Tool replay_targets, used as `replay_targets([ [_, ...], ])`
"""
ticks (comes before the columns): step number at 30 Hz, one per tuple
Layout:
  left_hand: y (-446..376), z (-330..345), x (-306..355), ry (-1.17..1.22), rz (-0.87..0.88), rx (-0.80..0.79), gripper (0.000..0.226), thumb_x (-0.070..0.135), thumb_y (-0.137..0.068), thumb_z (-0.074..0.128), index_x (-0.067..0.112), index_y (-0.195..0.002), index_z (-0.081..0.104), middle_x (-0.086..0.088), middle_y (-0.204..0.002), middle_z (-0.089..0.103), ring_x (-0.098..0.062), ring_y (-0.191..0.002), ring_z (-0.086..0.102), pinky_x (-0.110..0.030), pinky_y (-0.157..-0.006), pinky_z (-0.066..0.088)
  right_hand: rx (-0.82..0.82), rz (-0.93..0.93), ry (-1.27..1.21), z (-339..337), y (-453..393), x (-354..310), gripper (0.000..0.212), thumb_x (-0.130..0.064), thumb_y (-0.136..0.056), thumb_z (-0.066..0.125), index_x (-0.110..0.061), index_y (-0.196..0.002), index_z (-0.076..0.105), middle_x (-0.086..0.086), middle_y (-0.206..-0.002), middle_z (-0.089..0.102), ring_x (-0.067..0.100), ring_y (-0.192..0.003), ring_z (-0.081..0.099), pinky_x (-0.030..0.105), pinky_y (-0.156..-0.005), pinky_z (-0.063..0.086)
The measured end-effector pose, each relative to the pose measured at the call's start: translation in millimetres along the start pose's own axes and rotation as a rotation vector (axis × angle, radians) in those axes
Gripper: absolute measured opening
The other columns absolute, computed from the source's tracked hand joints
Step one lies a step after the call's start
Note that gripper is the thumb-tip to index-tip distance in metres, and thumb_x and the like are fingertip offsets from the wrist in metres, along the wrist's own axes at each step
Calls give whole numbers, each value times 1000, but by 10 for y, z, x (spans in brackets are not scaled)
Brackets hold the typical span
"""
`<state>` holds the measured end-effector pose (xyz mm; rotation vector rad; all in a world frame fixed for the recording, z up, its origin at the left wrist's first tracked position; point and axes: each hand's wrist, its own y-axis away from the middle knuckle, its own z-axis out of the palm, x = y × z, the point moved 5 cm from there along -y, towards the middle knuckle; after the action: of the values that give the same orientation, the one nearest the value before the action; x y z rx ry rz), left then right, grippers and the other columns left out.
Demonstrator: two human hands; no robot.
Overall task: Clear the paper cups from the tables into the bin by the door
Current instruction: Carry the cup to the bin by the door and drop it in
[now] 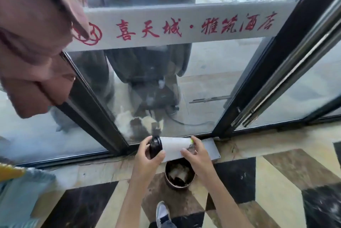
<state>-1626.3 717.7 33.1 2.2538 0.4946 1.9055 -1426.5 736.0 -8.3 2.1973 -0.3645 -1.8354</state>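
I hold a white paper cup (175, 145) with a black lid (155, 146) sideways above a small round bin (180, 185). My left hand (147, 155) grips the lid end. My right hand (198, 155) grips the cup's base end. The bin stands on the floor right beside the glass door, directly under the cup, and some crumpled rubbish lies inside it.
A glass door (212, 83) with a white banner of red characters (184, 26) fills the view ahead, with a steel pull handle (287, 72) at right. Another person's arm in a pink sleeve (35, 43) hangs in at upper left. My shoe (162, 213) is just behind the bin.
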Motion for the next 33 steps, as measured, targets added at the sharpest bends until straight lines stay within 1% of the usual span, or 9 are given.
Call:
replay_targets([
  [2,-173,113,-94,-8,-30,-34,67,32,-71,77,32,-133,51,-3,-124,63,-14,-113,62,-41,-101,49,27,40,7,-54,-121,119,73,-38,-81,72,-24,-144,37,-9,-128,55,4,-114,56,19,-92,46],
  [6,-546,344,-456,-39,-111,-53,59,10,-82,77,31,-130,51,-6,-125,61,-11,-110,61,-27,-93,49,43,141,33,-107,-384,494,74,-38,-81,71,-26,-145,36,-4,-136,52,13,-123,53,36,-106,44],
  [9,-796,527,-918,-63,-181,-70,59,11,-82,76,28,-133,50,-5,-127,58,-16,-113,59,-25,-92,46,30,217,52,-96,-615,904,69,-33,-82,69,-27,-143,38,-2,-133,53,12,-119,55,30,-99,48],
  [14,-1079,870,-1917,-83,-327,-91,56,23,-80,76,41,-128,52,12,-122,61,-1,-109,59,-19,-81,48,20,363,48,-78,-978,1862,68,-26,-84,69,-25,-144,36,-2,-133,51,11,-118,54,27,-97,48],
  [19,-1384,1262,-3116,-50,-454,-81,53,20,-80,73,49,-119,51,13,-121,60,-5,-111,60,-31,-90,52,-2,483,68,-5,-1367,3047,69,-28,-83,67,-25,-144,35,-2,-132,53,10,-115,56,35,-100,50],
  [22,-1580,1453,-3859,-48,-510,-61,54,20,-81,72,43,-124,50,9,-125,59,-1,-111,58,-25,-87,50,-21,540,83,106,-1608,3787,68,-27,-84,66,-25,-145,34,-4,-131,52,5,-109,57,28,-93,50],
  [24,-1693,1523,-4123,-51,-536,-55,57,27,-75,70,41,-126,50,6,-126,59,-3,-112,58,-27,-89,51,-15,558,108,142,-1732,4052,69,-27,-85,65,-23,-146,34,-3,-132,51,6,-110,56,27,-92,48],
  [28,-1941,1642,-4817,-57,-573,-45,64,36,-70,67,38,-131,49,1,-132,56,-16,-121,55,-43,-103,47,-39,574,151,298,-2017,4722,68,-29,-86,63,-22,-147,34,-2,-130,52,10,-109,56,30,-93,47],
  [33,-2110,1692,-5181,-26,-573,-62,64,35,-77,71,40,-135,43,-1,-145,48,-15,-128,49,-39,-106,43,-40,567,128,392,-2250,5066,70,-26,-87,62,-19,-149,31,0,-143,47,15,-124,50,35,-103,44],
])
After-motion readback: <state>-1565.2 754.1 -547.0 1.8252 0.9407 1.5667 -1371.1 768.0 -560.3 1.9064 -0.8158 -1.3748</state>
